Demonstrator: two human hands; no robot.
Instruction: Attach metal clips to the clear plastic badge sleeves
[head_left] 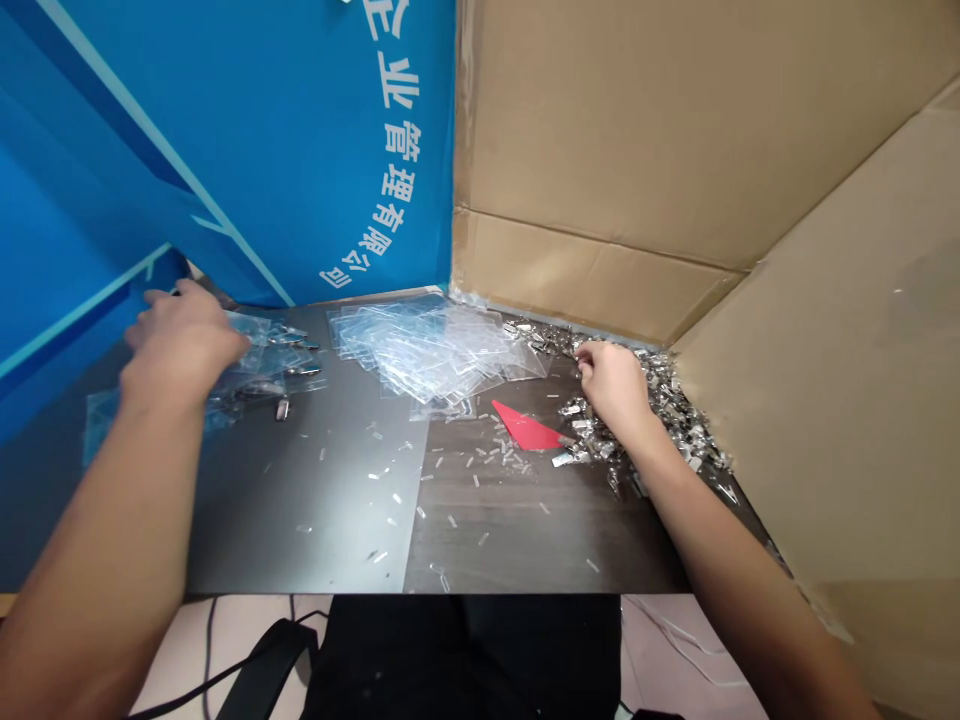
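Over the left end of the table, my left hand (184, 335) is spread above clear plastic badge holders (259, 365), several with metal clips attached. Its fingertips are partly hidden, and I see nothing held in it. On the right, my right hand (616, 385) has its thumb and fingers pinched together at the edge of a heap of shiny metal badge clips (675, 400). Whatever lies between those fingertips is too small to make out. Between the hands lies a loose pile of clear plastic sleeves (435, 350).
A red triangular piece (529, 428) lies beside the clips. Small clear strips (452, 521) are scattered over the dark table (300, 520). A blue printed panel (300, 150) and cardboard walls (600, 150) bound the back and right. A lone clip (282, 408) lies left of centre.
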